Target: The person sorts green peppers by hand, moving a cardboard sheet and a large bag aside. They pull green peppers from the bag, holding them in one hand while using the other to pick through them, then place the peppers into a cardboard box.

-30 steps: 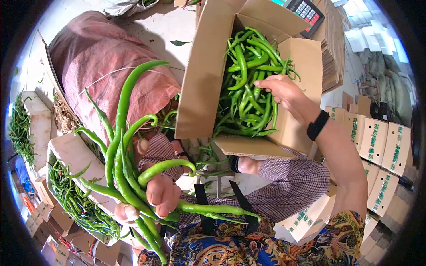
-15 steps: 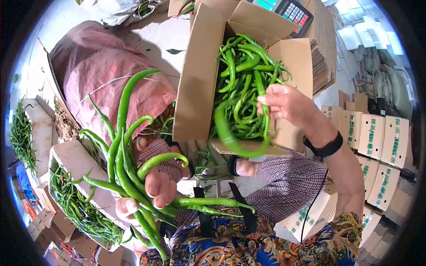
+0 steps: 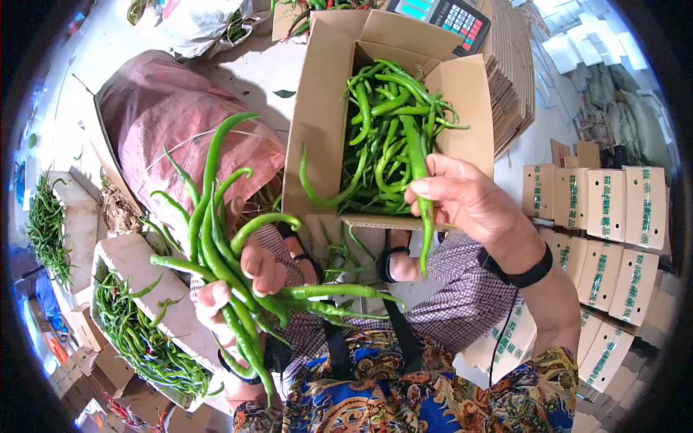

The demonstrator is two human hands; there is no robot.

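My left hand [image 3: 245, 281] is closed around a bunch of long green chili peppers [image 3: 216, 245] that fan out in several directions, some curled at the tip. Between the thumb and fingers of my right hand [image 3: 462, 195] hangs a long green chili pepper [image 3: 416, 148], its tip pointing down past the box's near edge. Beneath it stands an open cardboard box [image 3: 314, 115] with many green peppers [image 3: 390, 108] inside. A curved pepper [image 3: 312, 193] overlaps the box's left flap in this view.
A reddish mesh sack [image 3: 180, 123] lies to the left, with white foam boxes [image 3: 133, 263] of peppers nearer. Behind the carton are a scale [image 3: 451, 22] and flattened cardboard [image 3: 512, 79]. Printed cartons [image 3: 606, 202] are stacked at the right.
The curved pepper that was blurred near my right hand now lies farther left, at the box's left flap. My right hand has moved slightly down; the left still grips its bunch.
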